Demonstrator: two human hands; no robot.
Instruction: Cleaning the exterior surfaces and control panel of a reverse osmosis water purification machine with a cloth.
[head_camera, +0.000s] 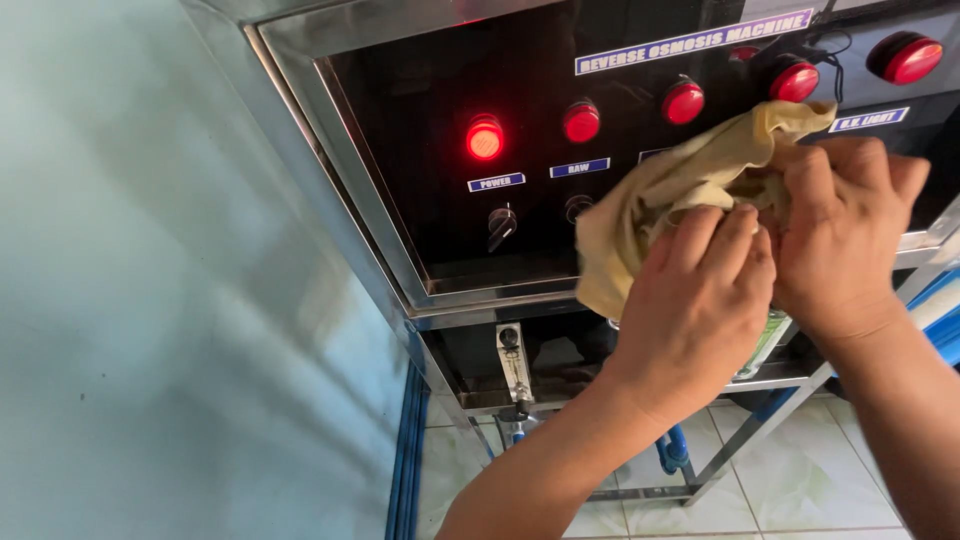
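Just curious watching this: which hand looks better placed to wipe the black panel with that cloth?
Probably the right hand: it grips the cloth against the panel, below the red lights. The left hand holds the cloth's lower folds.

Water-treatment plant room; steel machine cabinet (330, 190); red indicator lamps (485, 138).

Soft, even daylight fills the scene, bright on the pale wall (150, 300) at left, which carries faint blurred shadows. The steel frame (330, 130) shows streaky glare, one red lamp (485, 138) glows with a halo, and the glossy black panel (420, 180) stays dark. Focus is fairly sharp throughout.
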